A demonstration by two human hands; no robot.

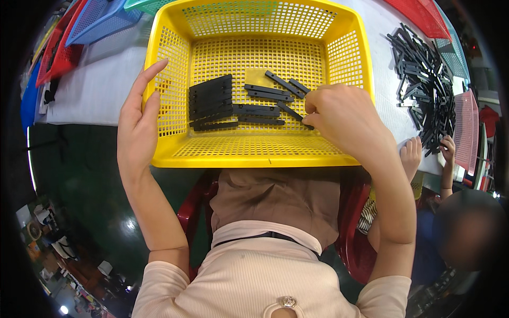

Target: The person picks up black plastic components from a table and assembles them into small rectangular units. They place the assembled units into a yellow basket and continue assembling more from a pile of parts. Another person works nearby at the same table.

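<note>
A yellow plastic basket (pixel 249 161) with perforated walls stands in front of me. My left hand (pixel 139 124) rests against its left rim, thumb and fingers apart. Inside, on the right, my right hand (pixel 344 116) pinches the lower end of a slim black bar (pixel 291 112). Several like bars lie side by side in a neat block (pixel 211 98) at the basket's left. Beside that block, more bars (pixel 260 110) sit in short rows, and a few loose ones (pixel 278 80) lie slanted near my right fingers.
A large heap of black bars (pixel 419 74) covers the white table (pixel 382 58) on the right, where a co-worker's hands (pixel 448 148) are at its near end. Blue (pixel 106 24) and red baskets (pixel 66 58) stand at the far left, a pink basket (pixel 465 130) at the right.
</note>
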